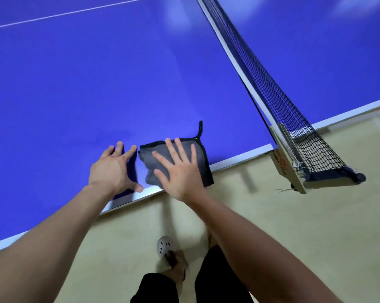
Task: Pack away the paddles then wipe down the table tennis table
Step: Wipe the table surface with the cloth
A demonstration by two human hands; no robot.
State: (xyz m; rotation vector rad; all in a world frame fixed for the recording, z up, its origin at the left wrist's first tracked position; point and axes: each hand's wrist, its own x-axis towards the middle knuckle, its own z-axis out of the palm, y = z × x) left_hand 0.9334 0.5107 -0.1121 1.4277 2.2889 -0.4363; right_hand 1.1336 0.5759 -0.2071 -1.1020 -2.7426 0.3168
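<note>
A folded grey cloth (201, 159) with a dark border and a small hanging loop lies at the near edge of the blue table tennis table (97, 84), its corner hanging over the white edge line. My right hand (180, 169) lies flat on the cloth with its fingers spread. My left hand (113, 169) rests on the bare table just left of the cloth, fingers straight, thumb at the table's edge. No paddles are in view.
The black net (272, 84) runs across the table to the right, and its post clamp (287, 162) juts out past the table's side. Beige floor lies below the edge, with my legs and a grey perforated shoe (165, 247) on it.
</note>
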